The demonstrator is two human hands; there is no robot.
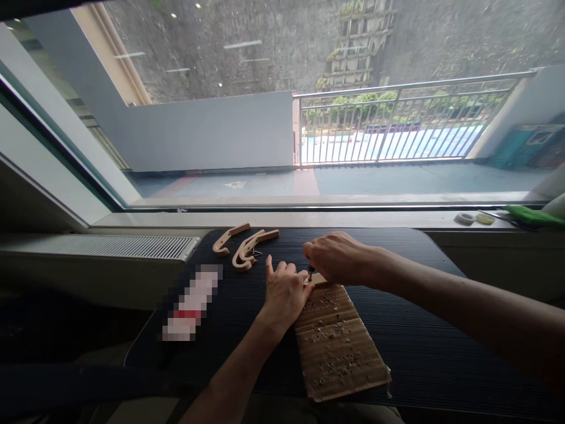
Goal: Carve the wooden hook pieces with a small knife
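Observation:
My right hand (338,259) is closed around a small upright tool (311,272), whose dark shaft shows below the fingers; the rest of it is hidden. The shaft meets a pale wooden piece (320,279) at the far end of a ribbed cardboard sheet (338,347). From the left, my left hand (286,288) grips the near end of that piece between thumb and fingers, index finger pointing away. Many small holes pit the cardboard. Several curved wooden hooks (248,250) with drilled holes lie to the left, beside small metal screws (256,253).
The black table (410,341) stands against a window sill (353,221). A blurred-out pale item (192,309) lies on its left side. A tape roll (465,219) and a green cloth (534,217) rest on the sill at right. A white radiator (101,247) borders the table's left.

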